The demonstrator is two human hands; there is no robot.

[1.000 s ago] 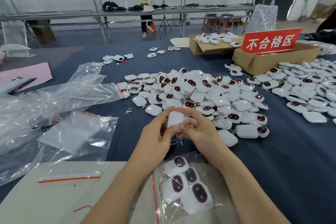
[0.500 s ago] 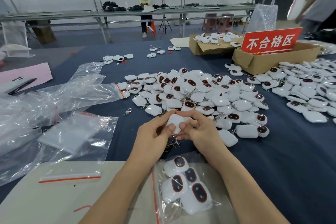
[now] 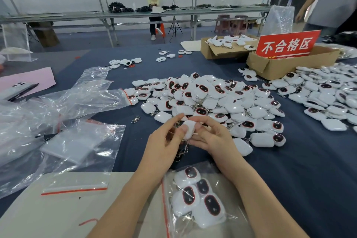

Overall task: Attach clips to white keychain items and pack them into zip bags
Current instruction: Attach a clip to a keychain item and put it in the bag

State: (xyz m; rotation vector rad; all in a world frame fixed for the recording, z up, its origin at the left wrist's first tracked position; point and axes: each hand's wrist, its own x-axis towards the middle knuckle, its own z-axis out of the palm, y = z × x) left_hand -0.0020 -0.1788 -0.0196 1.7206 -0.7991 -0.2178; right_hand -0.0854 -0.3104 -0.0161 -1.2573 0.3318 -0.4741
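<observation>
Both hands hold one white keychain item (image 3: 189, 129) above the blue table. My left hand (image 3: 164, 144) pinches its left side with thumb and fingers. My right hand (image 3: 209, 137) grips its right side. A metal clip and chain (image 3: 183, 150) hang below the item between my wrists. A large pile of white keychain items (image 3: 208, 100) with dark red-rimmed faces lies just beyond my hands. A zip bag (image 3: 195, 199) holding several items lies near me between my forearms. A loose clip (image 3: 135, 119) lies on the cloth left of the pile.
Empty zip bags (image 3: 63, 121) spread over the left side. A second heap of items (image 3: 328, 98) lies at the right. Two cardboard boxes (image 3: 286, 63) with a red sign (image 3: 287, 44) stand behind. A phone (image 3: 17, 91) rests far left. A person stands at the far right.
The item has turned between my fingers and my left fingers have spread out. The clip chain now hangs lower. A person has come into view at the top right.
</observation>
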